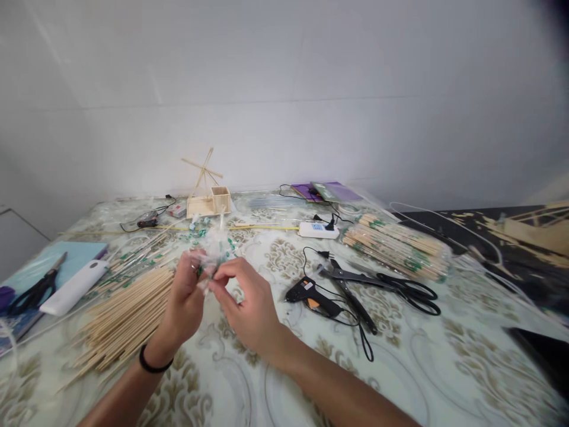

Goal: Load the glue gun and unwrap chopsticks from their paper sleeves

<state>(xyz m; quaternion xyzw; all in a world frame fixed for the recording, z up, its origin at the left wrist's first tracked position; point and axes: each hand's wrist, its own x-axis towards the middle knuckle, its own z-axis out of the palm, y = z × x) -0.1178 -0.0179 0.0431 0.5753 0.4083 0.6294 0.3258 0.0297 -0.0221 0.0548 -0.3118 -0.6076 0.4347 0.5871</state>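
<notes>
Both hands meet over the middle of the table around a crumpled clear plastic wrapper (217, 244) with green print. My left hand (185, 290), with a black band at the wrist, is closed on the bunched plastic. Thumb and fingertips of my right hand (246, 302) pinch the wrapper's lower edge. A loose pile of thin bamboo sticks (127, 314) lies just left of my left hand. Right of my right hand rests a black glue gun (313, 295) with an orange trigger. Behind the wrapper stands a small stick-built windmill model (208, 204).
Large black scissors (386, 283) lie beyond the glue gun, near bagged stick bundles (395, 246). A white power strip (319, 230) sits farther back. At left are black-handled scissors (38, 290), a white oblong object (75, 287) and a light-blue folder (82, 249). Cords cross the patterned tablecloth (400, 367).
</notes>
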